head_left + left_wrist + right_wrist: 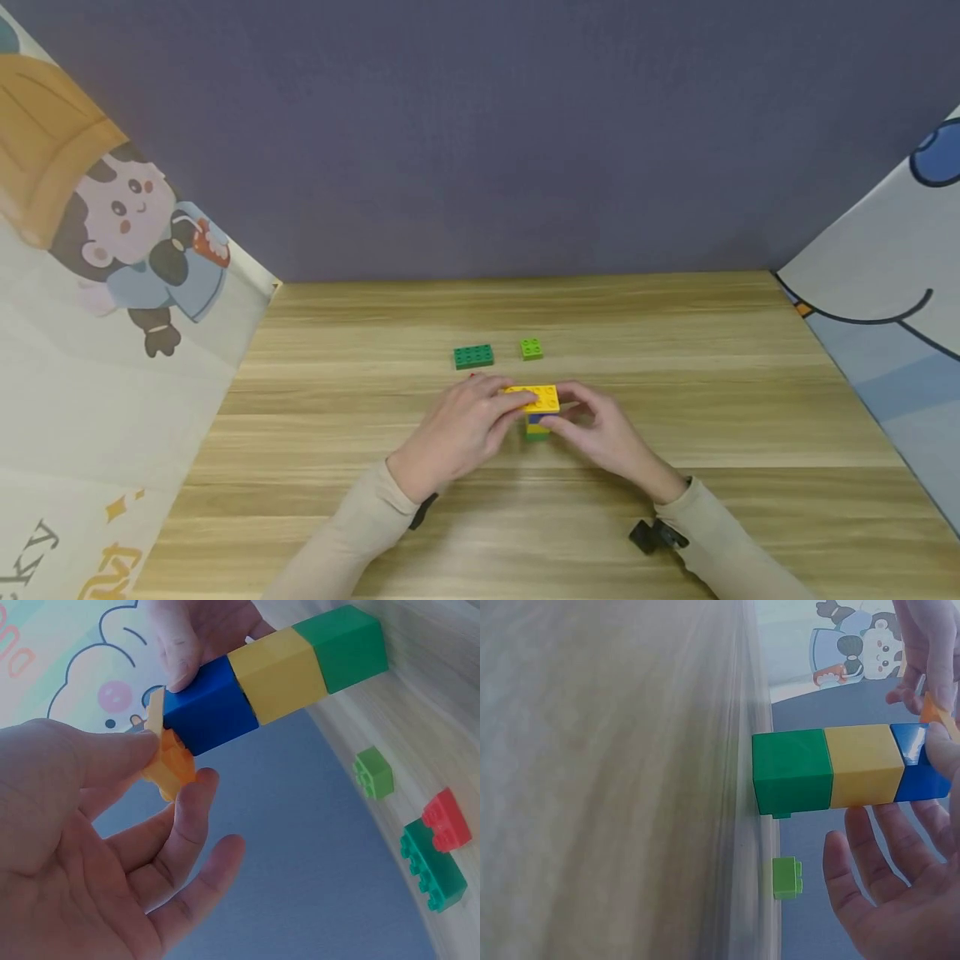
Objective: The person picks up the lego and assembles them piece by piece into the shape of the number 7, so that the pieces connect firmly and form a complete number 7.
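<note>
A stack stands upright on the table: green brick (350, 651) at the bottom, yellow brick (280, 676) above it, blue brick (214, 705) on top. My left hand (457, 433) pinches a flat yellow-orange piece (551, 398) between thumb and fingers at the top of the blue brick. In the left wrist view this piece (174, 766) is tilted against the blue brick's end; whether it is fastened cannot be told. My right hand (611, 437) grips the blue brick from the right, its thumb on the near side, as the right wrist view also shows.
Beyond the stack on the wooden table (337, 333) lie a dark green brick (473, 357) and a small light green brick (531, 348). A red brick (447, 820) lies by the dark green one, mostly hidden behind my left hand in the head view.
</note>
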Demonstrator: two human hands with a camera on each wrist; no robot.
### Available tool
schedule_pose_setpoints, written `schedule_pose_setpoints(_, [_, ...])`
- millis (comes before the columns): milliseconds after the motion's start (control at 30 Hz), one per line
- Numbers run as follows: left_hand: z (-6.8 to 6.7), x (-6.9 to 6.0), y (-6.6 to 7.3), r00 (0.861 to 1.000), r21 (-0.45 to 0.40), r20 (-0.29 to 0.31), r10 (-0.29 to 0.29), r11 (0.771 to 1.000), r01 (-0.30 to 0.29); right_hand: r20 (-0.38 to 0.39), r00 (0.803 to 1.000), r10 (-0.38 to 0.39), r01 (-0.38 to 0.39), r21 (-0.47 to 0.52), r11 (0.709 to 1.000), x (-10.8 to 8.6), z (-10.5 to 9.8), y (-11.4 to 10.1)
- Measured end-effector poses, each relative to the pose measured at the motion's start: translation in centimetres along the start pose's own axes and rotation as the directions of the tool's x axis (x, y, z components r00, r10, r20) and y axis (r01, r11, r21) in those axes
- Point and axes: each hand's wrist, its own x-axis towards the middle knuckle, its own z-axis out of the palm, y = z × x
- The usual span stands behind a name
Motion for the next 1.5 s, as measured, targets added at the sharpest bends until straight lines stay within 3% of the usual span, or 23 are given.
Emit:
schedule_pose_setpoints(233, [-0.2,0.0,0.1,1.000,0.045,0.014,0.003,0.999,-0.004,0.019,1.000,-0.009,0.010,-0.049,0.999,0.1,-0.4,-0.5])
schedule_pose_setpoints(433, [-0.1,0.0,0.1,1.000,0.048,-0.009,0.005,0.999,-0.005,-0.040,0.991,-0.131,0.128,-0.069,0.989,0.6,-0.7,-1.2])
schedule_pose_setpoints(700, [-0.1,-0.1,0.0,1.000,0.043,-0.028,0.004,0.999,-0.002,-0.093,0.966,-0.242,0.244,0.006,0.970,1.1,-0.6,-1.5])
schedule_pose_setpoints(1000, [0.2,-0.3,-0.1,0.998,0.052,-0.057,0.003,0.999,0.000,-0.068,0.978,-0.199,0.205,0.090,0.975,1.5,-0.4,-1.6])
schedule_pose_setpoints(1200, [0.2,-0.3,-0.1,0.998,0.071,-0.066,0.008,0.997,-0.003,-0.003,0.979,-0.204,0.205,0.009,0.979,2.0,-0.9,-1.7])
schedule_pose_setpoints(1500, [0.5,-0.5,-0.4,0.998,-0.002,-0.060,0.017,1.000,-0.017,0.000,0.990,-0.142,0.141,0.080,0.987,1.7,-0.5,-1.2])
